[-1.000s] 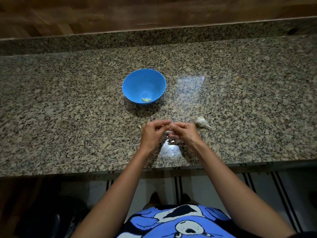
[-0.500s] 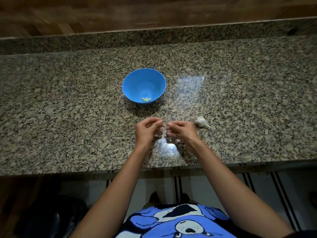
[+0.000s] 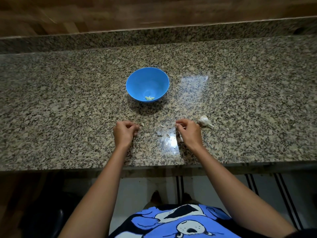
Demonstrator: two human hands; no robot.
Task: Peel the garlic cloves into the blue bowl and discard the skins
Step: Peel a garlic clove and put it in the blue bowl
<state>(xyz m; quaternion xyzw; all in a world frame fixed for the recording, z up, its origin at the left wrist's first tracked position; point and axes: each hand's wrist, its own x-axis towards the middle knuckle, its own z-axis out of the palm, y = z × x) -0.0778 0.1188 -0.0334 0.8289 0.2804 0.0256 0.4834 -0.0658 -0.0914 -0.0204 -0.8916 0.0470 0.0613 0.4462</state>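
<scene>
Pinching a pale skin scrap (image 3: 178, 124), the right hand (image 3: 187, 133) sits just beside the garlic bulb (image 3: 204, 121), near the countertop (image 3: 68, 117) front edge. The left hand (image 3: 126, 133) has its fingers curled; contents cannot be told. The blue bowl (image 3: 147, 81), mid-counter, holds peeled cloves (image 3: 149, 98). Risk: a wrist sweep brushes the loose skins (image 3: 166, 135) over that edge.

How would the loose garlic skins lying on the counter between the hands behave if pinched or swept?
The garlic skins look thin and curled, so probably very light and floppy. On the glossy granite counter they would likely slide or scatter rather than roll. Such small flakes may crumple or tear when pinched.
</scene>
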